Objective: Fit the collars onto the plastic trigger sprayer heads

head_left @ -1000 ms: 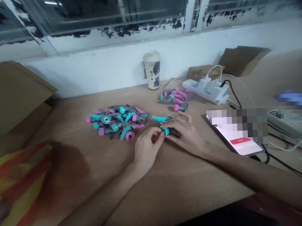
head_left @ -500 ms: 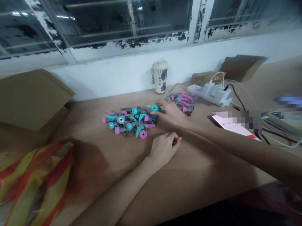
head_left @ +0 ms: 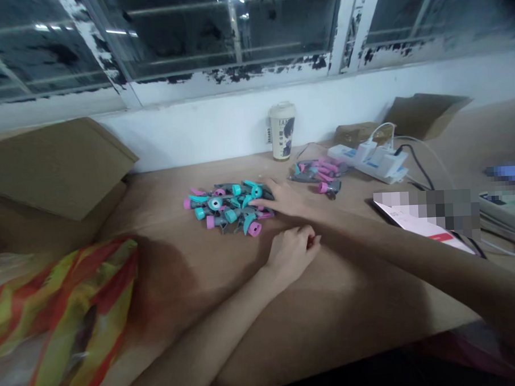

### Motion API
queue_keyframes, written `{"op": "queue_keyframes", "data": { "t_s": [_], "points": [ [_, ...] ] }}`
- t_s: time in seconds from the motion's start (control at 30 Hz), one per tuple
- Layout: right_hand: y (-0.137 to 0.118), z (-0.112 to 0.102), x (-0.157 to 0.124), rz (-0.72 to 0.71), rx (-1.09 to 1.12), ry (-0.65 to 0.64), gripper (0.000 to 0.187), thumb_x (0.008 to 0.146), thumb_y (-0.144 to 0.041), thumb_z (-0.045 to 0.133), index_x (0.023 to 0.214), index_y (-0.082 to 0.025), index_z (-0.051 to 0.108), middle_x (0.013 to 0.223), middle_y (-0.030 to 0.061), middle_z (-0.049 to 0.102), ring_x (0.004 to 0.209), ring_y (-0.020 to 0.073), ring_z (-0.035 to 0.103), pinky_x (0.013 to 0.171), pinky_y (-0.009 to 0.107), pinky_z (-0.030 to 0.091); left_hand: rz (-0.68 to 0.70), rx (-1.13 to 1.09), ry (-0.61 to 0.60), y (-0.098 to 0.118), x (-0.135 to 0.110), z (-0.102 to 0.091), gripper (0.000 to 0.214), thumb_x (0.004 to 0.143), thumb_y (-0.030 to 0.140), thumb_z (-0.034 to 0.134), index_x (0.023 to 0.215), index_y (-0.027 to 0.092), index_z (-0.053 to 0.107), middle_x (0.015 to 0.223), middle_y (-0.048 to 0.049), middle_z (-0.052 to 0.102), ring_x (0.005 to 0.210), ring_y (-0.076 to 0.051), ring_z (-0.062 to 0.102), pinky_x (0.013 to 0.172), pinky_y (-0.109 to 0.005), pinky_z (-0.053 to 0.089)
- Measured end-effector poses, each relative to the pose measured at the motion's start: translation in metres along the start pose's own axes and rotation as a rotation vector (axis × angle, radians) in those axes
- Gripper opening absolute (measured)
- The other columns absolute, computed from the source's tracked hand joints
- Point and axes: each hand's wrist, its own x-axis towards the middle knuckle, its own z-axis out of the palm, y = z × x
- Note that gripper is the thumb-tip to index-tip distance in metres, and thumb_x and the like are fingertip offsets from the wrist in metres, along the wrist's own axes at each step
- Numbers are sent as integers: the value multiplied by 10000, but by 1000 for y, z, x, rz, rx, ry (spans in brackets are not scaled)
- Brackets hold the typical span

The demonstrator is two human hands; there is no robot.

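Note:
A pile of small grey, teal and pink plastic parts (head_left: 228, 208) lies on the brown table (head_left: 330, 303). My right hand (head_left: 285, 196) reaches across to the pile's right edge, its fingers lying on the parts there. My left hand (head_left: 292, 247) rests on the table just in front of the pile, fingers curled loosely with nothing seen in them. A second, smaller heap of the same parts (head_left: 318, 173) sits to the right, behind my right hand.
A paper coffee cup (head_left: 282, 130) stands by the wall. A white power strip with chargers (head_left: 373, 158) and cables lies at the right, near a phone (head_left: 421, 223). Cardboard boxes (head_left: 55, 167) sit left; a red-yellow bag (head_left: 66, 315) lies near left.
Both hands held a teal-and-dark part together a second ago. My right hand then carried it to the big pile and now rests there; my left hand stayed back, curled.

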Motion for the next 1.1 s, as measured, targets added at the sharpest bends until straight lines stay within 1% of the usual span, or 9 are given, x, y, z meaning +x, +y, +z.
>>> {"op": "queue_keyframes", "data": {
  "t_s": [0.13, 0.27, 0.4, 0.5, 0.6, 0.8, 0.9, 0.97, 1.1],
  "points": [
    [9, 1, -8, -2, 39, -43, 820, 678, -703, 547, 1345, -256, 380, 1378, 106, 437, 1281, 313, 380, 1041, 476, 297, -3, 12, 4, 2, -1, -2, 199, 869, 285, 474, 738, 179, 580, 681, -2, 640, 604, -139, 576, 523, -235, 350],
    [10, 16, -5, -3, 230, -17, 858, 674, -656, 595, 1385, -274, 303, 1402, 85, 404, 1305, 259, 355, 1066, 432, 292, 4, 30, 32, 5, -2, -1, 191, 856, 282, 490, 711, 184, 570, 645, 19, 617, 563, -118, 544, 499, -232, 313],
    [2, 31, 8, -58, 327, -21, 921, 646, -623, 645, 1404, -276, 254, 1403, 85, 400, 1297, 259, 366, 1048, 431, 321, -6, 93, 172, -1, -10, -4, 186, 830, 280, 521, 676, 185, 561, 610, 32, 590, 530, -106, 517, 481, -235, 293],
    [-9, 36, 18, -90, 302, -56, 941, 635, -632, 648, 1404, -256, 258, 1398, 107, 410, 1272, 283, 399, 1038, 458, 320, 38, 184, 297, -17, -23, -16, 192, 837, 257, 502, 675, 176, 566, 610, 22, 579, 536, -105, 515, 500, -238, 324],
    [-18, 36, 24, -88, 248, -112, 950, 643, -671, 612, 1409, -238, 254, 1421, 125, 381, 1295, 316, 365, 1046, 501, 283, 85, 286, 409, -36, -39, -33, 179, 846, 252, 498, 719, 167, 591, 657, -1, 595, 600, -122, 542, 569, -239, 388],
    [-8, 8, 16, -37, 148, -161, 876, 705, -757, 439, 1409, -264, 274, 1419, 96, 402, 1276, 325, 396, 1022, 489, 317, 86, 491, 519, -49, -48, -47, 141, 828, 224, 532, 906, 152, 625, 884, -77, 631, 821, -196, 576, 712, -288, 458],
    [11, -13, 3, -23, 54, -167, 836, 717, -775, 383, 1395, -291, 309, 1405, 69, 427, 1264, 323, 413, 1012, 476, 336, 74, 560, 478, -46, -43, -45, 173, 822, 209, 536, 954, 149, 630, 1013, -120, 611, 919, -245, 565, 769, -358, 460],
    [26, -26, -6, -40, -29, -156, 754, 777, -741, 320, 1379, -286, 342, 1390, 57, 448, 1250, 285, 439, 1003, 431, 358, 78, 593, 441, -44, -39, -43, 188, 824, 201, 528, 972, 150, 633, 1094, -139, 589, 992, -271, 550, 853, -421, 438],
    [62, -54, -17, -45, -202, -120, 552, 871, -601, 336, 1228, -229, 532, 1266, 60, 562, 1172, 208, 504, 979, 333, 375, 70, 611, 430, -42, -38, -43, 227, 826, 198, 525, 1023, 147, 626, 1174, -150, 557, 1069, -278, 524, 1015, -501, 322]
  ]
}}
